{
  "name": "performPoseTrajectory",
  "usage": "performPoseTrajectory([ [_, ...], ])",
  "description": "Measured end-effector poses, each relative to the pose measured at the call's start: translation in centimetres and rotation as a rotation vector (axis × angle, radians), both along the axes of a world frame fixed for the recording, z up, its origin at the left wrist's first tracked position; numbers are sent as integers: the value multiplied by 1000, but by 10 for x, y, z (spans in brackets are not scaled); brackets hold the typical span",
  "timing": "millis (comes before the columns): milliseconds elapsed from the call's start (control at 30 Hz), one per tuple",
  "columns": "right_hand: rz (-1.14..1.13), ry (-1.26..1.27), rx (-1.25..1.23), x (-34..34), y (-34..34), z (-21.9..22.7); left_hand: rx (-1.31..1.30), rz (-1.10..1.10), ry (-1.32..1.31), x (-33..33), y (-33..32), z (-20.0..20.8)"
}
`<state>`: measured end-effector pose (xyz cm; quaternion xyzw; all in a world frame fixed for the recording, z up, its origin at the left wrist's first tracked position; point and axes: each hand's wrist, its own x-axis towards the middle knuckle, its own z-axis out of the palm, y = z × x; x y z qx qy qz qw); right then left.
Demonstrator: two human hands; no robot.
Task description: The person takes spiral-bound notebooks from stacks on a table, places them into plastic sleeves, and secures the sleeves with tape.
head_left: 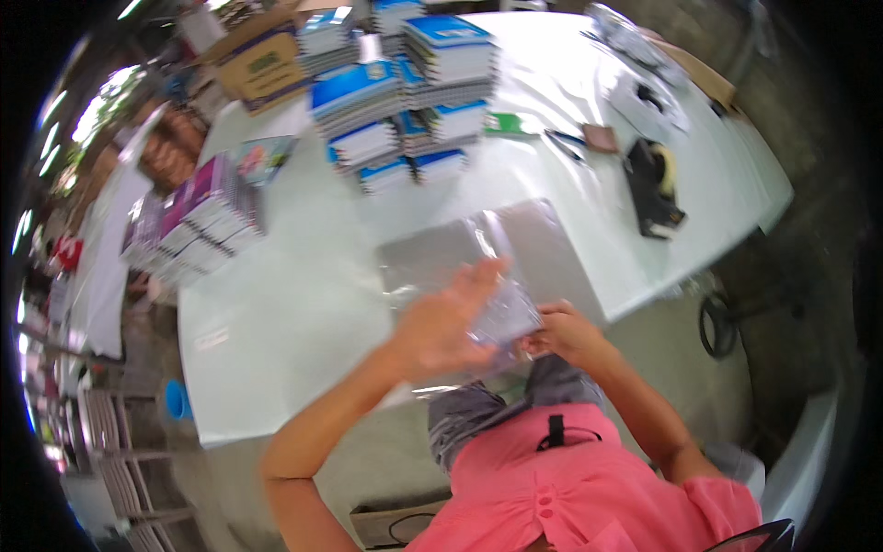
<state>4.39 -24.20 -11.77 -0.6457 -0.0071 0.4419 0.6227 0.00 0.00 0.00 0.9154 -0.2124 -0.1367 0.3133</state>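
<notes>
Close to the table's front edge lies a clear plastic-wrapped packet (508, 315), pale purplish and shiny. My left hand (443, 320) is over its left side, fingers stretched out and blurred by motion; whether it touches the plastic I cannot tell. The fingers of my right hand (568, 335) are closed on the packet's right edge. Beneath both is a flat spread of glossy grey, see-through plastic sheets (543, 241), which reaches to the front edge. What is inside the packet is too blurred to make out.
Stacks of blue-covered spiral notebooks (357, 87) stand at the back of the white table (294, 340). Purple-covered notebooks (198, 216) are piled at left. A black tape dispenser (648, 189), a pen (564, 145) and a brown block (600, 138) lie right. Behind stands a cardboard box (264, 66).
</notes>
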Motion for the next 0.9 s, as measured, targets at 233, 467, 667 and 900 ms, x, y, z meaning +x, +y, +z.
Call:
performPoseTrajectory([
  [233, -15, 376, 305, 12, 34, 41, 444, -111, -794, -68, -19, -28],
  [467, 170, 75, 389, 42, 182, 96, -15, 876, -544, -99, 163, -85],
  [667, 188, -86, 586, 90, 392, 156, 517, 1119, -376, -124, 215, -152],
  [900, -25, -97, 623, 104, 622, 183, 552, 1080, -370, -134, 218, -145],
])
